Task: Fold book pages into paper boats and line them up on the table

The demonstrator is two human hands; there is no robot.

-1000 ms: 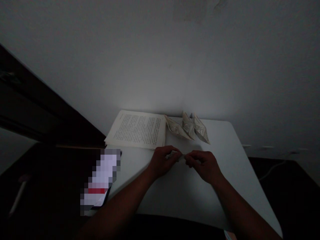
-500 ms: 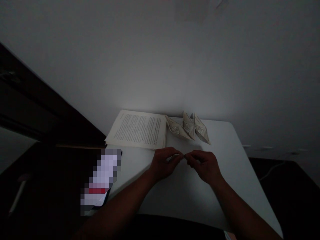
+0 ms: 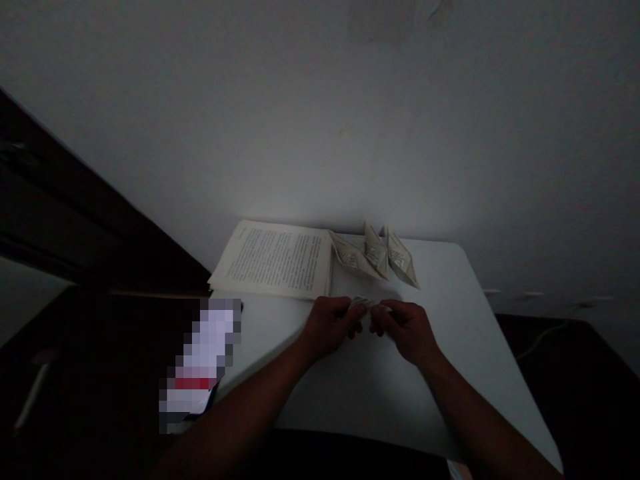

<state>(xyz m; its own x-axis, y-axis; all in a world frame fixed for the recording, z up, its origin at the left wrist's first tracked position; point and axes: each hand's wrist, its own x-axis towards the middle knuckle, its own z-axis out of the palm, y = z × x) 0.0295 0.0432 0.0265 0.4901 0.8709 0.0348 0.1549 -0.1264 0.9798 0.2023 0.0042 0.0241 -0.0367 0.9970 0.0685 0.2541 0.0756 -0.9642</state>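
Note:
Between my two hands is a small folded piece of printed paper (image 3: 363,302), mostly covered by my fingers. My left hand (image 3: 327,325) pinches its left side between thumb and fingers. On the other side, my right hand (image 3: 406,328) is closed on the right part of the same paper. Just beyond my hands, three folded paper boats stand side by side: a left boat (image 3: 353,259), a middle boat (image 3: 376,251) and a right boat (image 3: 402,259). The left one touches or nearly touches the stack of printed pages (image 3: 275,260).
The white table (image 3: 450,273) has its back edge near a grey wall (image 3: 310,133). At its left edge lies a phone (image 3: 203,363) with a blurred-out screen. A pale cable (image 3: 543,340) runs in the dark area at the right.
My fingers have shifted on the folded paper, and more of its printed surface now shows between them. The boats, pages and phone stay in place.

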